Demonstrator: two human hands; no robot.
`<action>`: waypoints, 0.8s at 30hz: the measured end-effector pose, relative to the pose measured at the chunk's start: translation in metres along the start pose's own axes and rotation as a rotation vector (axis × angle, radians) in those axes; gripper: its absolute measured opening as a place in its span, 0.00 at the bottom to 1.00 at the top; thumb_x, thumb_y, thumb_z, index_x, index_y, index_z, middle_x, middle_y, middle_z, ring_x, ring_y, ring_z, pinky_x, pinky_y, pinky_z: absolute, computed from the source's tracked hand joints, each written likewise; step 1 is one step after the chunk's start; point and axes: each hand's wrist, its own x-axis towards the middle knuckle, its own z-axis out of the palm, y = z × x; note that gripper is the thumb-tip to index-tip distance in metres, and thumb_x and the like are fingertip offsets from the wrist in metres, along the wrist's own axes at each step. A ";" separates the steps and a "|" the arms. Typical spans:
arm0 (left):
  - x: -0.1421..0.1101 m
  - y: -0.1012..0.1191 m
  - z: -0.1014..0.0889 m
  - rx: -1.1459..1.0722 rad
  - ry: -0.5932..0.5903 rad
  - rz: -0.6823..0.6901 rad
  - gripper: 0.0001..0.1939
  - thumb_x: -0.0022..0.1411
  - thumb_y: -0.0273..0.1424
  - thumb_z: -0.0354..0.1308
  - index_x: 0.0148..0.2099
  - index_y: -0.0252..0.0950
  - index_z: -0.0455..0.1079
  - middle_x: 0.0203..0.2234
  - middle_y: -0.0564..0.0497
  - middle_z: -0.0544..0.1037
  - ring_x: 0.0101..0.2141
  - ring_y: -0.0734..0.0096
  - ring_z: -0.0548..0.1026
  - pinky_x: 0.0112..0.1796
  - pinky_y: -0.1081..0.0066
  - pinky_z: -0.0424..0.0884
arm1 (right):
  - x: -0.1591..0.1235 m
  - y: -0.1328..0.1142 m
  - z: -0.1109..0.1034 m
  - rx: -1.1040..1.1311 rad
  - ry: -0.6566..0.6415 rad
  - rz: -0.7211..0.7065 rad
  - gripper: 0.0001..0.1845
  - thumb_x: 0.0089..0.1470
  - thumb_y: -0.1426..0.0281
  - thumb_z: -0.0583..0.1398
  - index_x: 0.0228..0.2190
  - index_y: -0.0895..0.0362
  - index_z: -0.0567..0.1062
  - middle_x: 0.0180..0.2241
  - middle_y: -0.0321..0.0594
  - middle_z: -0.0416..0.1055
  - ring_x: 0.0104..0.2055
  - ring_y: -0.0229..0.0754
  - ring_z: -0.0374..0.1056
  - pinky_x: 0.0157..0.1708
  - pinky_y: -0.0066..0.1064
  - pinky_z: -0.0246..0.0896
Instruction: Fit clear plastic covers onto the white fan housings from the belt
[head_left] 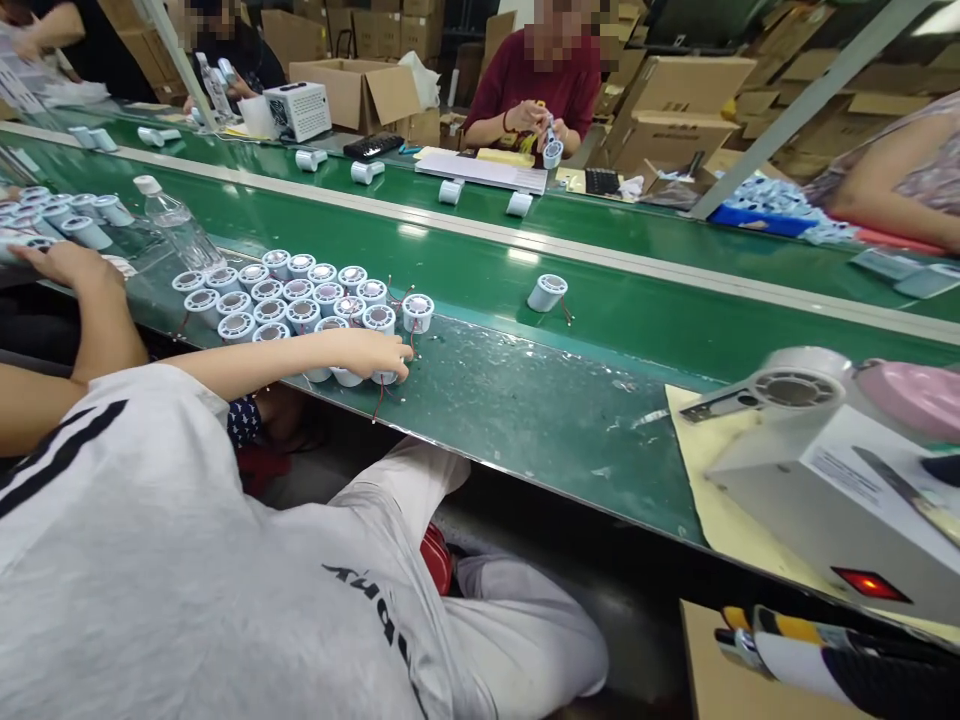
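Head camera view: the left hand is at the near edge of the table, at the right end of the front row of light-blue cylindrical housings. Its fingers bend down over one front-row housing; whether they grip it or only touch it cannot be determined. The right hand is out of view, so its state cannot be determined; the hands are not seen together.

The housings stand upright in close rows on the left part of the table, slotted ends up. Thin red and dark wires extend from several units. An end housing stands at the right side of the group, toward the conveyor belt. A single housing stands apart on the belt, with its wires trailing to the right.

A clear bottle with a white cap leans behind the left end of the group. Further left, a co-worker's hand reaches to a second group of housings.

At the right end of the table, a grey device with a lit red switch is positioned on a yellow sheet. Across the belt, a person in a dark red shirt holds another housing in both hands.
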 end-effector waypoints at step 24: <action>0.081 0.186 0.084 -0.974 0.158 0.505 0.25 0.53 0.42 0.74 0.52 0.38 0.79 0.44 0.44 0.79 0.45 0.59 0.77 0.50 0.61 0.72 | -0.423 -0.186 -0.352 -0.632 0.499 0.947 0.10 0.59 0.62 0.65 0.29 0.53 0.80 0.49 0.47 0.73 0.49 0.51 0.74 0.51 0.44 0.72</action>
